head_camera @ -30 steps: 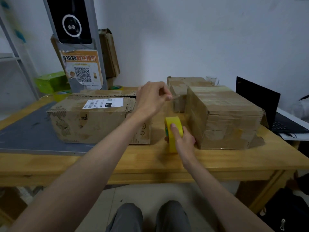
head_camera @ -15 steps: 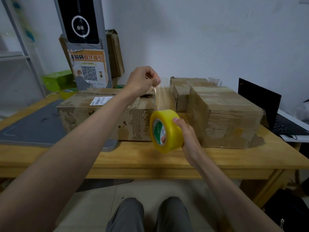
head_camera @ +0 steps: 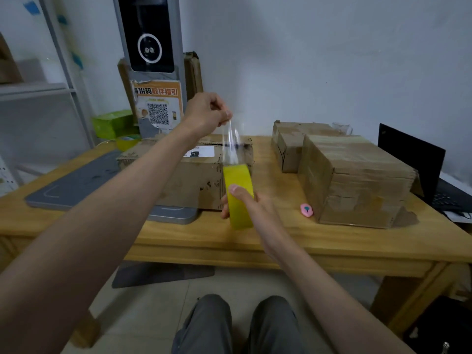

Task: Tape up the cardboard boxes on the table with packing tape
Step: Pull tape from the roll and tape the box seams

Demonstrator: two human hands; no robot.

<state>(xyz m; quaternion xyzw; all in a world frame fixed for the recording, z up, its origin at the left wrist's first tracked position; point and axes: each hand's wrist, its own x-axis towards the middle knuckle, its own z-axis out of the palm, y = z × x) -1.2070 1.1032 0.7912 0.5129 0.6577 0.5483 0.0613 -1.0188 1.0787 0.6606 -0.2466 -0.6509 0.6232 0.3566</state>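
My right hand [head_camera: 251,209] grips a yellow roll of packing tape [head_camera: 238,194] edge-on above the wooden table's [head_camera: 281,241] front. My left hand [head_camera: 208,114] pinches the free end of a clear tape strip [head_camera: 231,144] pulled up from the roll. Behind the strip lies a wide, worn cardboard box [head_camera: 194,175] with a white label, partly on a grey mat. To the right stand a large box [head_camera: 355,180] and a smaller box [head_camera: 291,144] behind it.
A small pink cutter [head_camera: 306,209] lies by the large box. A black laptop [head_camera: 424,172] sits at the right edge. A grey mat [head_camera: 76,185] covers the table's left. A grey kiosk [head_camera: 150,60] with a QR poster stands behind, green items [head_camera: 112,123] beside it.
The roll has turned edge-on and my left hand has risen, drawing out a longer strip of tape. The view has shifted left, and the pink cutter now shows.
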